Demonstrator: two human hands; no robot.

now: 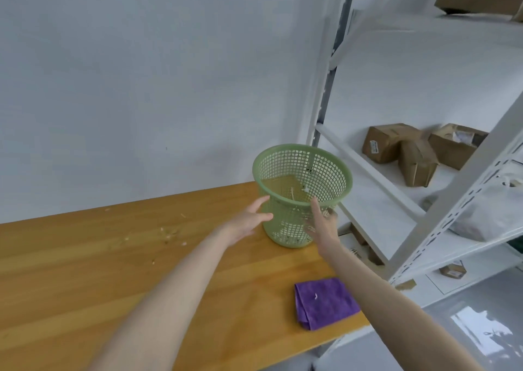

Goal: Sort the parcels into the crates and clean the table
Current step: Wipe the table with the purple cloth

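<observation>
**Two hands at the basket**

The round green plastic mesh basket [302, 192] stands on the wooden table [85, 257]. The left hand [249, 220] and right hand [321, 223] touch its sides, fingers spread apart. A purple cloth [325, 302] lies nearby.

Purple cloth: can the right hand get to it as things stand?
Probably yes. The purple cloth lies flat and uncovered near the table's front edge, just beside the right forearm. The right hand is open at the green basket.

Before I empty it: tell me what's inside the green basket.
Through the green basket's open top, a few pale scraps show near the bottom. The rest is blurred behind its mesh wall and the right hand.
</observation>
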